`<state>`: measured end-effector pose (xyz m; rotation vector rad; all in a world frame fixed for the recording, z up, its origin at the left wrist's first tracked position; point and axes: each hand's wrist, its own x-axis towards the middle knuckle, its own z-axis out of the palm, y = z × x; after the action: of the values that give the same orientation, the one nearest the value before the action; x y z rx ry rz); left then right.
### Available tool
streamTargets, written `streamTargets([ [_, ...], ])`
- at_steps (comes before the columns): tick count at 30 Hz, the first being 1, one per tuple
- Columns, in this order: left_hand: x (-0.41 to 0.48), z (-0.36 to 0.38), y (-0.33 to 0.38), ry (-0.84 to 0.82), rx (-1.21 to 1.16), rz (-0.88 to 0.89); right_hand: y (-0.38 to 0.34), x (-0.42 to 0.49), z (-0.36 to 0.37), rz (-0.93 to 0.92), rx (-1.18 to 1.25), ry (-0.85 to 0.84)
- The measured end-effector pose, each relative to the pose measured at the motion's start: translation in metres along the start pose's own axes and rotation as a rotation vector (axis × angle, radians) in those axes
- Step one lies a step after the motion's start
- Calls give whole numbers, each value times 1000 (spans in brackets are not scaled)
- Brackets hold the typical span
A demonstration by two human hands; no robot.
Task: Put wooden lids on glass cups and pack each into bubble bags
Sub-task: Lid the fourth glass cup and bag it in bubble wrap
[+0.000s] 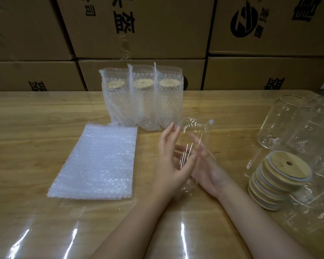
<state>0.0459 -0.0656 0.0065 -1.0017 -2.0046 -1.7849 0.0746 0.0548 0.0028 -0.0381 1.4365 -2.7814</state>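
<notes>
Worktable view, head camera, looking forward and down. One glass cup [195, 128] is held above the table [36, 128], just right of centre. It is tilted, with its open mouth away from the person and its base toward the wrists, and it has no lid.

The left hand [166, 165] grips the cup, fingers reaching up its far-left side and thumb across the near side. The right hand [209, 172] presses straight, uncurled fingers against the cup's right side.

Counts:
- Three bagged cups [144, 101], each with a lid on, stand upright in a touching row at the back.
- One pile of flat bubble bags [99, 161] lies just in front of and left of that row. The number of bags in it cannot be told.
- One leaning stack of wooden lids [277, 182] stands to the right. The top lid shows a central hole, and the edges are too blurred for an exact count.
- At least two empty cups [281, 122] stand behind the lids. The glass further right is too blurred to count.

Edges and room: the far table edge runs along a wall of cardboard boxes [138, 34], and the bagged cups stand near it. The empty cups reach the frame's right border. A strip of bare wood separates the hands from the bag pile, and another separates them from the lids. Wider bare wood lies left of the bags.
</notes>
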Motion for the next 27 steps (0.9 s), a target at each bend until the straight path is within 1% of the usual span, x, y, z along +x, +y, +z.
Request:
streamTargets([
  [2,0,1,0,134,-131,-136,-1,0,3,-4,54,-2],
  [4,3,1,-2,238,-316,-388,-3,0,5,-58,118,28],
  [6,7,1,-5,225,-510,-618,-6,1,3,-133,183,79],
  [7,8,3,-6,193,-557,-686,-8,2,1,-150,235,108],
  [9,10,9,-5,148,-692,-778,-11,3,-2,-160,305,142],
  [12,10,13,-1,99,-974,-918,-12,1,-4,-183,248,91],
  [14,11,8,-1,130,-1036,-941,-12,0,-1,-183,105,71],
  [15,13,5,-1,166,-1016,-927,-11,0,1,-183,21,79],
  [18,18,-4,-5,284,-807,-789,-3,2,2,-190,-140,141],
  [20,20,-11,-9,325,-633,-650,1,2,1,-253,-229,167],
  [22,20,-18,-13,332,-521,-548,3,3,-1,-334,-292,199],
  [24,20,-23,-16,362,-515,-534,4,3,-1,-399,-338,234],
  [27,20,-25,-23,428,-616,-577,8,3,0,-452,-435,233],
])
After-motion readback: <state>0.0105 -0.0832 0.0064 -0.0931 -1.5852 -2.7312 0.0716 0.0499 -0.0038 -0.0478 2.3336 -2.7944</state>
